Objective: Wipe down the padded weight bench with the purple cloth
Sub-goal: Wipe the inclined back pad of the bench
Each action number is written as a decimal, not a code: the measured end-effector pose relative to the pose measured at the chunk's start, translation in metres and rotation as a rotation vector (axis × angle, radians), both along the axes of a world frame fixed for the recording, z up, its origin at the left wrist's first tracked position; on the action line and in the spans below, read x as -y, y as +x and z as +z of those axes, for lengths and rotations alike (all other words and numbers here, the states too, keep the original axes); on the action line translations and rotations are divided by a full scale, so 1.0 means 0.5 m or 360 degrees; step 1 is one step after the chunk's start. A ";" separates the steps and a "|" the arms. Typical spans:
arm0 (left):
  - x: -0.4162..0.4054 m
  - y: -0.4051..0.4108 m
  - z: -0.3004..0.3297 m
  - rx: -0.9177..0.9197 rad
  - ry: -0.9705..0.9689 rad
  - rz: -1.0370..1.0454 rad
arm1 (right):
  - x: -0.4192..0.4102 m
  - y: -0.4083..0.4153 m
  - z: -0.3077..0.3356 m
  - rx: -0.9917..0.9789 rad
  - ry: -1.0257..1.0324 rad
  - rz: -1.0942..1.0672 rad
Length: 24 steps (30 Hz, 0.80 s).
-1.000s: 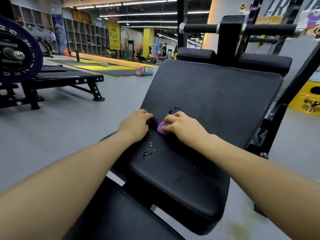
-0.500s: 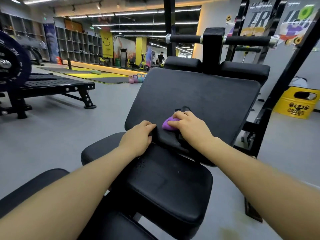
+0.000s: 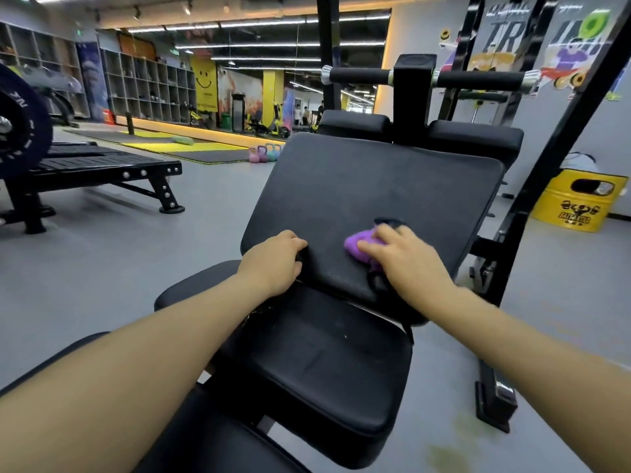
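The black padded weight bench (image 3: 368, 199), a matte vinyl back pad tilted up from a flatter seat pad, fills the middle of the view. Over the last second the view has been raised and drawn back, so more of the inclined pad is now seen, and the cloth has been carried from the crease by the seat up onto the lower part of the back pad. From this it is judged that the seam area has been covered and that the broad upper surface of the pad remains to be wiped.

The right hand (image 3: 409, 264) is laid over the small bunched purple cloth (image 3: 358, 245), which is pressed against the pad; its fingers are curled over the cloth and the thumb lies along its near edge, so the cloth is taken to be gripped. A dark strap or loop is seen just under this hand, and its nature cannot be told. The left hand (image 3: 273, 264) is set at the lower left corner of the back pad, with its fingers curled round the edge.

Beyond the pad a black foam-covered roller bar (image 3: 423, 78) is mounted on an upright post, and it may hinder strokes at the top. A flat black steel bench (image 3: 102, 169) stands well apart on the left, a yellow drum-shaped bin (image 3: 577, 203) on the right, and pastel kettlebells (image 3: 264, 153) on the grey floor behind.
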<state>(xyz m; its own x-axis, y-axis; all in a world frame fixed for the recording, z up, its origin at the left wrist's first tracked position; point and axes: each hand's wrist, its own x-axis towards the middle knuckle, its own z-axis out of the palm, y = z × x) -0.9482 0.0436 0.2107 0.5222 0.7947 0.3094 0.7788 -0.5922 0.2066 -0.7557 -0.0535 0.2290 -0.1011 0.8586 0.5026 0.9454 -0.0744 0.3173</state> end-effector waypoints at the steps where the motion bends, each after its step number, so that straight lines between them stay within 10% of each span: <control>1: 0.006 0.009 0.004 0.0007 0.0011 -0.0018 | 0.038 -0.005 -0.019 -0.0001 -0.0022 0.0075; 11: 0.060 0.080 0.007 -0.0001 0.0021 -0.0189 | -0.035 0.070 0.050 -0.0184 0.0187 -0.0256; 19: 0.073 0.094 0.003 0.0015 0.0017 -0.0159 | 0.085 0.057 -0.042 -0.0033 0.0068 0.0231; 24: 0.093 0.103 0.011 -0.0036 0.0008 -0.0170 | 0.009 0.143 0.055 -0.0373 0.0254 -0.0174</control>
<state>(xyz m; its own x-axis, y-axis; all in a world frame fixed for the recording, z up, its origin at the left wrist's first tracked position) -0.8965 -0.0029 0.2163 0.6107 0.7327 0.3004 0.7158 -0.6730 0.1864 -0.6844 -0.0582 0.2564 0.1221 0.7663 0.6308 0.9751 -0.2110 0.0676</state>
